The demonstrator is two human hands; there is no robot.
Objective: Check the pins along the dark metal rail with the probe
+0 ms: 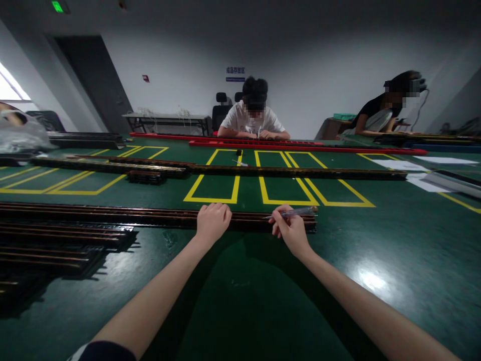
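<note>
A long dark strip [248, 220] with copper-coloured lines lies crosswise on the green table in front of me. My left hand [213, 220] rests over it with curled fingers, pressing or gripping the strip; the fingertips are hidden. Farther right, my right hand [291, 230] holds a small screwdriver [296, 212] with a clear handle, pinched like a pen. Its thin tip points left, at the strip near its right end; whether it touches cannot be made out.
Several similar strips [56, 255] are stacked at the left. Another long strip [300, 172] crosses the table beyond yellow tape outlines [210, 199]. Red rails [263, 144] lie farther back, before a seated person [251, 118]. Another person [379, 110] leans at the right, near white papers [400, 164].
</note>
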